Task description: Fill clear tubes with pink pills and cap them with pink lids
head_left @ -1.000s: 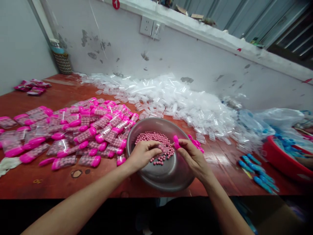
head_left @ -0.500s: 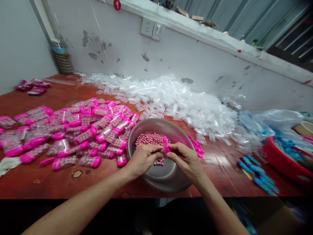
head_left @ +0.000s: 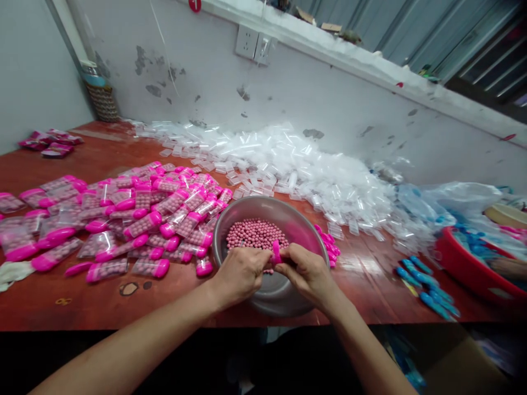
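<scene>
Over the metal bowl (head_left: 230,211), my left hand (head_left: 241,274) and my right hand (head_left: 307,271) meet. My right thumb and fingers pinch a bright pink cap (head_left: 276,251). My left fingers are closed round what looks like a small clear container against the cap, almost wholly hidden by the fingers. Pink round beads (head_left: 255,233) lie in the bowl below the hands. To the left spreads a heap of clear containers (head_left: 144,225) filled with beads and fitted with pink caps. Loose pink caps (head_left: 328,244) lie just right of the bowl.
Behind the bowl, a long pile of clear empty containers (head_left: 288,156) runs along the wall. On the right are blue pieces (head_left: 430,288) and a red basin (head_left: 465,263) with another person's hand (head_left: 508,269) at it. A woven-covered bottle (head_left: 102,99) stands back left.
My hands have come closer together, and my left fingers have curled tighter against the pink cap. The whole view has shifted slightly.
</scene>
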Motion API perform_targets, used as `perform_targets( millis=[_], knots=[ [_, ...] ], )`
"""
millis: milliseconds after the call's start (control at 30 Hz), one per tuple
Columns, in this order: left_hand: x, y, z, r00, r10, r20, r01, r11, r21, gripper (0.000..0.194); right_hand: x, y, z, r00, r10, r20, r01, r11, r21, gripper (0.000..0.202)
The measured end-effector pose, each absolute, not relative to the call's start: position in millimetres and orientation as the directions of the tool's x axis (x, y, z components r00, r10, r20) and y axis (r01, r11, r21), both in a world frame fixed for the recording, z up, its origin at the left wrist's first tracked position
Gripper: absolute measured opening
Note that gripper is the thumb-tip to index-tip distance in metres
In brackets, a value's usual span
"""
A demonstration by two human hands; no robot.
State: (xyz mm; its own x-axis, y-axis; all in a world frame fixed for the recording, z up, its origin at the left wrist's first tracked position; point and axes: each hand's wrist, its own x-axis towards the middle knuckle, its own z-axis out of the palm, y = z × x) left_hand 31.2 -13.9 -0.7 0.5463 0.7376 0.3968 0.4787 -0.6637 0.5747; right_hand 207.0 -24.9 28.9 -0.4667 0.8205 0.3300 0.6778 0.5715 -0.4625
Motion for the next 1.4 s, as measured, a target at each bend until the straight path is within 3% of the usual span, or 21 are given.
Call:
perform_targets(
  millis=[167,300,400,467,600,733,867,933,1133,1267,1400],
  knots=[
    [30.4,-12.1,-3.2,0.61,0.689,0.391,0.483,-0.715,0.506,0.02,209.9,-26.2,24.9,-0.527,0.785,0.325,0.658,0.619,-0.429,0.011],
    [29.6,-9.0,-1.4,0.581,0.728,0.365,0.364,-0.633,0.683,0.018,211.0,-28.2,31.1,-0.544,0.779,0.312,0.713,0.625,-0.317,0.005],
    [30.6,-6.4,3.4,0.588,0.759,0.279,0.252,-0.499,0.829,0.018,209.4,-25.8,52.0,-0.612,0.742,0.274,0.741,0.659,-0.129,0.046],
    [31.6,-4.9,5.8,0.603,0.765,0.227,0.192,-0.415,0.889,0.019,206.8,-22.2,68.1,-0.704,0.68,0.205,0.694,0.72,-0.002,0.062],
    [31.4,-0.9,7.5,0.558,0.81,0.179,0.05,-0.248,0.968,0.02,203.9,-14.3,81.3,-0.755,0.642,0.131,0.655,0.745,0.128,0.05],
    [30.3,5.4,10.2,0.479,0.869,0.121,-0.102,-0.082,0.991,0.017,204.0,-15.4,61.3,-0.615,0.736,0.284,0.781,0.617,0.093,0.046],
    [31.5,9.0,11.5,0.38,0.925,-0.003,-0.126,0.055,0.991,0.017,194.0,-22.1,32.8,-0.489,0.783,0.385,0.86,0.507,0.062,0.08],
    [32.2,9.0,11.3,0.357,0.934,-0.03,-0.12,0.078,0.99,0.019,186.7,-21.9,22.6,-0.434,0.792,0.429,0.892,0.445,0.079,0.086],
    [31.5,7.0,15.3,0.354,0.929,-0.106,-0.116,0.156,0.981,0.018,179.1,-8.8,8.2,-0.403,0.722,0.562,0.901,0.422,0.105,0.057],
    [30.1,7.5,15.6,0.347,0.934,-0.086,-0.134,0.14,0.981,0.017,182.0,-4.2,4.8,-0.425,0.655,0.625,0.877,0.469,0.104,0.054],
    [33.9,9.0,12.0,0.333,0.939,-0.081,-0.204,0.155,0.967,0.016,178.7,-2.2,2.4,-0.401,0.692,0.601,0.877,0.479,0.034,0.056]
  ],
)
